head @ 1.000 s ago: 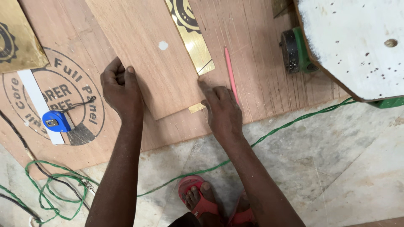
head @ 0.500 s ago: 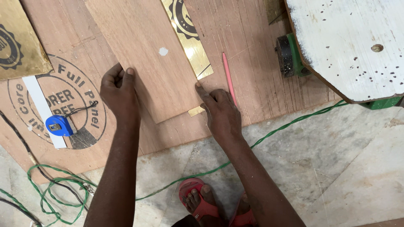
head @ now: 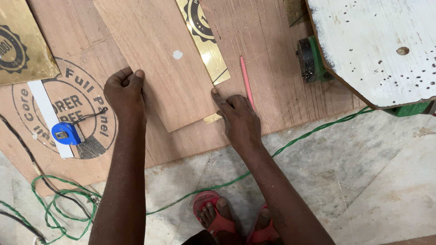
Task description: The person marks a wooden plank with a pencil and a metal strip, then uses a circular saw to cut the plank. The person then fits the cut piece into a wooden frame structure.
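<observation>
Left hand: my left hand (head: 125,90) is curled into a loose fist, knuckles pressed on the left edge of the thin wood panel (head: 156,59), gripping nothing I can see.
Right hand: my right hand (head: 238,118) lies flat, fingers together, thumb along the panel's right edge.
Panel: it lies tilted on the big plywood sheet (head: 272,68), over a gold strip (head: 204,41).
Nearby: pink pencil (head: 246,81) just beside my right hand; blue tape measure (head: 66,134) left; green cable (head: 318,129) on the floor.

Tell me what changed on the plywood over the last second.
Little changed. The left hand and right hand stay pressed on the edges of the small brown plywood panel, which has not visibly shifted. The pink pencil and blue tape measure lie where they were.
</observation>
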